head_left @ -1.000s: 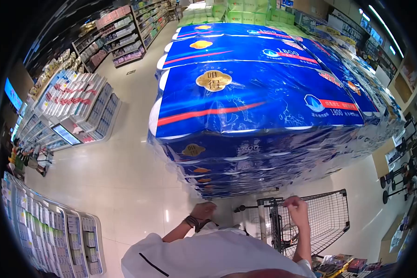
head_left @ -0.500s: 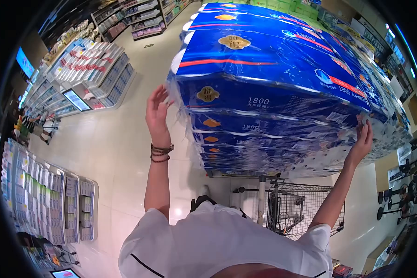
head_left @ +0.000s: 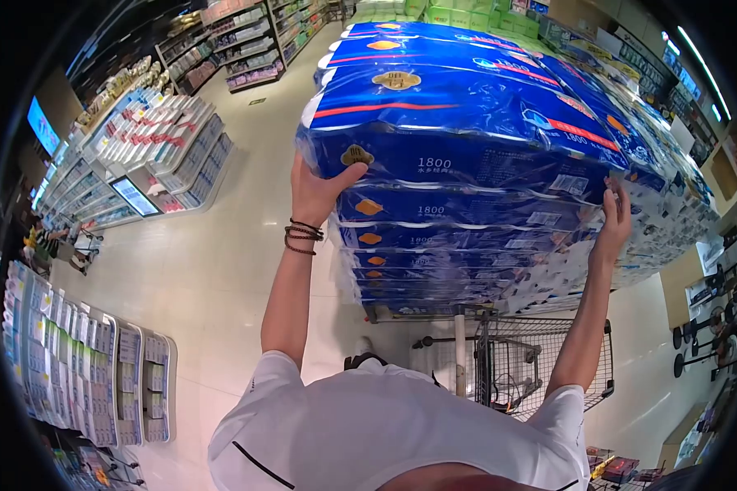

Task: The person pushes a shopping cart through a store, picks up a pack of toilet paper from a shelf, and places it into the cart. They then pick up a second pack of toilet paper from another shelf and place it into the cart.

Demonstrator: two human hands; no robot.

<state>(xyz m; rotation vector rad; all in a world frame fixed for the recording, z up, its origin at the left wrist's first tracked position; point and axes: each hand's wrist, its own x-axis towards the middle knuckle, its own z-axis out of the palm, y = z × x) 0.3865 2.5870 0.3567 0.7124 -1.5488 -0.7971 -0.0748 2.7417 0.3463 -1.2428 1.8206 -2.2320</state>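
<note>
A tall stack of blue plastic-wrapped packs stands in front of me, with the top pack marked 1800. My left hand, with dark bead bracelets at the wrist, is on the near left corner of that top pack. Its thumb lies on the front face over the gold emblem, and its other fingers are hidden at the side. At the near right corner, my right hand touches the same pack with its fingers upright and close together.
A wire shopping cart stands below the stack at the right. Shelves of boxes are at the lower left, and a display island with a screen is at the upper left. Green packs lie behind the stack.
My left hand has moved right onto the pack's corner, and its thumb now presses on the front face. My right hand has shifted slightly left. The packs sit slightly further left in view.
</note>
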